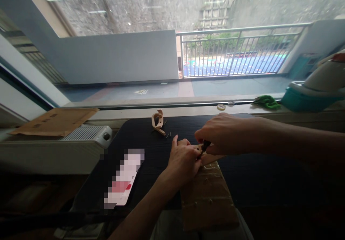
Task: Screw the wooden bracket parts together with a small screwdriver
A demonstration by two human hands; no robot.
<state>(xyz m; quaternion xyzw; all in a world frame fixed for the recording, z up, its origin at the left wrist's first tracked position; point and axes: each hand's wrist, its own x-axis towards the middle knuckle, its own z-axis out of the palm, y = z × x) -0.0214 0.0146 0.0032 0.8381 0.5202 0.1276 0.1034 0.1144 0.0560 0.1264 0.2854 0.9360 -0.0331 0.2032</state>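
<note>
My left hand (183, 159) is curled on the far end of a brown cardboard piece (208, 197) that lies on the black table (258, 175), and it pinches a small wooden part that I can barely make out. My right hand (223, 134) is closed round a small dark-handled tool (205, 147), whose tip points down at the spot between both hands. A small wooden bracket-like piece (157, 122) stands further back on the table, with a few dark screws (168, 135) beside it.
A blurred white and red flat object (123, 179) lies at the table's left. A white heater (86, 134) and cardboard sheet (55, 120) sit at the left. On the window sill are a tape roll (221, 107), a green cloth (266, 102) and a teal and white appliance (315, 89).
</note>
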